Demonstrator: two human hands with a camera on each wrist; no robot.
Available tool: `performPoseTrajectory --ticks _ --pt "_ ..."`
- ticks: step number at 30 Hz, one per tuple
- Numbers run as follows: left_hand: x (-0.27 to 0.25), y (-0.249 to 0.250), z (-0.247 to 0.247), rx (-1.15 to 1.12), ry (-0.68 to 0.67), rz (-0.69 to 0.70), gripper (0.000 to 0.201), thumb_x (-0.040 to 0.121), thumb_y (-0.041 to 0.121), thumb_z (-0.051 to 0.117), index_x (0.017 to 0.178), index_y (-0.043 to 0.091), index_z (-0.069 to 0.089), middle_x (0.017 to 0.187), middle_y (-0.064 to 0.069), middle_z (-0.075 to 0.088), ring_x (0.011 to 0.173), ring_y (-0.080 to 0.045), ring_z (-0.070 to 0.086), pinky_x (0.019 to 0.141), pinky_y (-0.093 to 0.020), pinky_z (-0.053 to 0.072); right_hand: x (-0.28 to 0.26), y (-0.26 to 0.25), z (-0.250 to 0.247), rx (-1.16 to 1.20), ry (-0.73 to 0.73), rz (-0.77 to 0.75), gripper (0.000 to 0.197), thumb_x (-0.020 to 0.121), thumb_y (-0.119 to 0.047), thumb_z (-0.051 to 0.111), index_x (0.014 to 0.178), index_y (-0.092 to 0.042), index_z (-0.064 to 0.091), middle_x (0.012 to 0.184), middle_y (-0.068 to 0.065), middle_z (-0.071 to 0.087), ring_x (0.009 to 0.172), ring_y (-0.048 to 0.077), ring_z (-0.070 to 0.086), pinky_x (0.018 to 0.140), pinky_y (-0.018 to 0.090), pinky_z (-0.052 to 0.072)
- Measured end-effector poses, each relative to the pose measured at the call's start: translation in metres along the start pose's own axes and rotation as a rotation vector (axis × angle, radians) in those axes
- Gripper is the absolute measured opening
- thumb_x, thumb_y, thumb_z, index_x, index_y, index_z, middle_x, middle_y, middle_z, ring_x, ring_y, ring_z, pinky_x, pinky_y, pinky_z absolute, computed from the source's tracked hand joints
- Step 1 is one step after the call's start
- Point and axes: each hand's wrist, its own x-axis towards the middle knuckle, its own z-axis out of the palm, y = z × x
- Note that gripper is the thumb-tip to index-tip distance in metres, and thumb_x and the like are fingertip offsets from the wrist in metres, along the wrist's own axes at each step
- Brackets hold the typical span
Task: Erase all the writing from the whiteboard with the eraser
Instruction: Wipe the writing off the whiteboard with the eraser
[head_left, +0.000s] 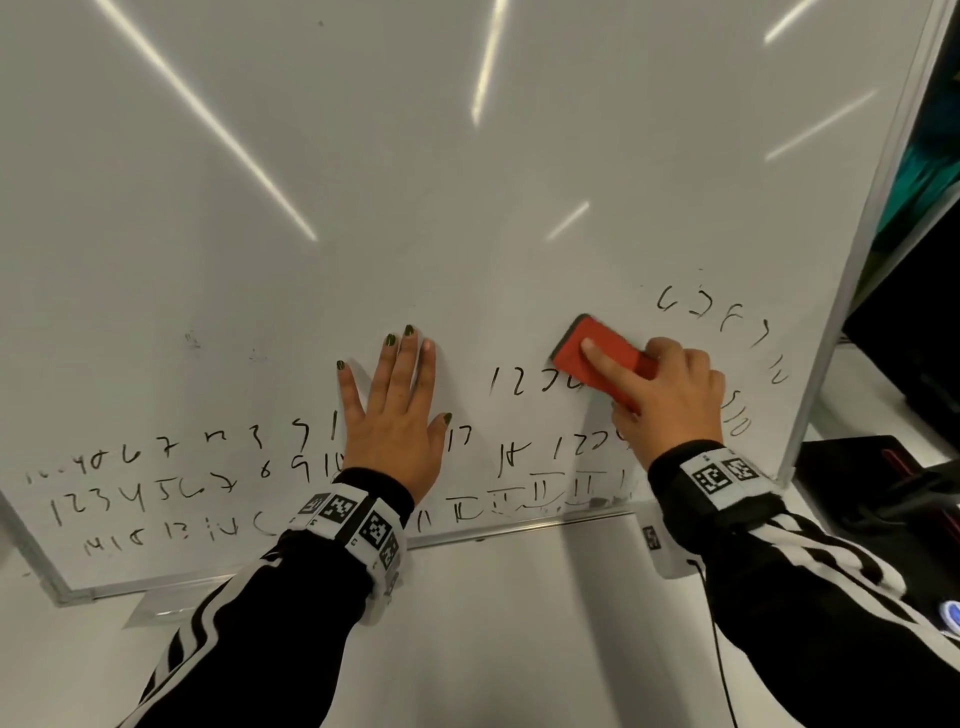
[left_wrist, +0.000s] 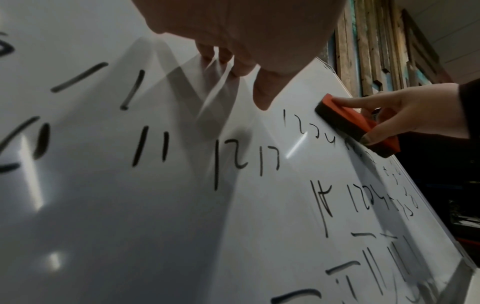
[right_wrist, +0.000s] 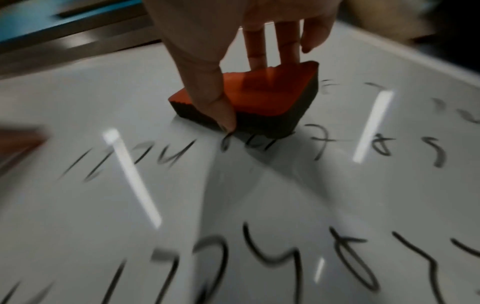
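Your right hand pinches the eraser between thumb and fingers, felt flat on the board near its right edge, atop a row of writing. Keep the felt flat and sweep along the rows toward the bottom edge. Your left hand lies flat, fingers spread; lift it to reach the digits beneath.
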Motion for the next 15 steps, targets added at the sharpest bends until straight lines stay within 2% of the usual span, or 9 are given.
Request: performPoseTrajectory --ticks 3,4,8,10,12,15 --pt "0.0 -0.002 -0.001 0.008 0.001 0.006 0.068 0.091 0.044 0.016 0.148 0.015 -0.005 0.156 0.001 -0.008 0.144 -0.019 -0.005 0.111 -0.058 -0.001 0.012 0.015 -0.009 0.028 0.048 0.175 0.078 0.068 -0.019 0.073 0.134 -0.047 0.04 0.111 0.015 0.046 0.091 0.033 0.04 0.079 0.045 0.034" --pt "0.0 -0.002 -0.001 0.009 -0.001 0.006 0.068 0.091 0.044 0.016 0.149 0.015 -0.004 0.156 0.0 -0.007 0.144 -0.019 -0.004 0.111 -0.058 -0.001 0.012 0.013 -0.008 0.035 0.055 0.193 0.078 0.069 -0.019 0.073 0.134 -0.046 0.04 0.11 0.015 0.046 0.091 0.032 0.04 0.079 0.045 0.034" --pt "0.001 0.002 0.001 -0.005 -0.007 -0.008 0.069 0.09 0.045 0.016 0.148 0.014 -0.005 0.156 -0.001 -0.007 0.144 -0.02 -0.005 0.111 -0.056 -0.004 -0.004 -0.013 0.009 0.033 -0.004 -0.001 0.084 0.063 -0.015 0.076 0.131 -0.047 0.038 0.106 0.014 0.05 0.085 0.032 0.043 0.074 0.043 0.036" --pt "0.0 0.009 0.0 -0.024 -0.005 -0.034 0.069 0.089 0.044 0.017 0.148 0.013 -0.004 0.156 -0.003 -0.007 0.144 -0.022 -0.005 0.111 -0.054 -0.007 -0.01 -0.015 0.014 0.022 -0.008 -0.052 0.085 0.062 -0.012 0.076 0.13 -0.048 0.039 0.106 0.013 0.051 0.086 0.031 0.043 0.074 0.043 0.037" --pt "0.0 0.02 -0.003 -0.054 0.0 -0.049 0.069 0.088 0.042 0.017 0.148 0.013 -0.003 0.156 -0.004 -0.009 0.143 -0.023 -0.006 0.111 -0.053 -0.008 -0.007 -0.005 0.01 0.022 0.01 -0.026 0.083 0.064 -0.013 0.075 0.13 -0.049 0.039 0.107 0.012 0.051 0.087 0.032 0.044 0.074 0.044 0.036" --pt "0.003 0.044 -0.008 -0.107 0.005 0.01 0.07 0.089 0.043 0.017 0.149 0.012 -0.001 0.155 -0.005 -0.008 0.143 -0.024 -0.005 0.113 -0.055 -0.005 0.0 0.019 -0.003 0.035 0.028 0.131 0.077 0.068 -0.019 0.073 0.132 -0.048 0.042 0.108 0.012 0.047 0.089 0.032 0.042 0.076 0.044 0.034"
